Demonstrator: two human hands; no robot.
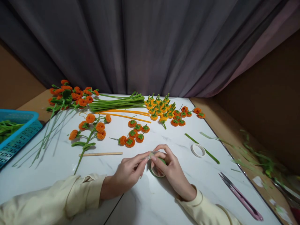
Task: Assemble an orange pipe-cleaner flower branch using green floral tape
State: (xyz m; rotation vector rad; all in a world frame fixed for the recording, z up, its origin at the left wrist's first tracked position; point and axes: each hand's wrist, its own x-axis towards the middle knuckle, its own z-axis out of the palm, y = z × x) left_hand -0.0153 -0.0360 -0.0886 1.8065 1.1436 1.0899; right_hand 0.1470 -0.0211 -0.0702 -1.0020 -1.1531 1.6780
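Both of my hands meet over the middle of the white table. My right hand (170, 165) is closed on a roll of green floral tape (155, 173), with the roll hanging under its fingers. Thumb and forefinger of my left hand (131, 170) pinch the tape's loose end at the right fingertips. Just beyond lie several loose orange pipe-cleaner pumpkins (133, 133) with green tops. A finished stem of orange pumpkins (88, 139) rests to the left, across a thin wooden stick (103, 154).
Green pipe cleaners (119, 103), orange pipe cleaners (124, 117) and yellow pumpkins (159, 107) lie at the back. More orange stems (75, 97) lie back left, near a blue basket (35, 120). Pink-handled snips (243, 200) and a white tape ring (198, 150) lie right.
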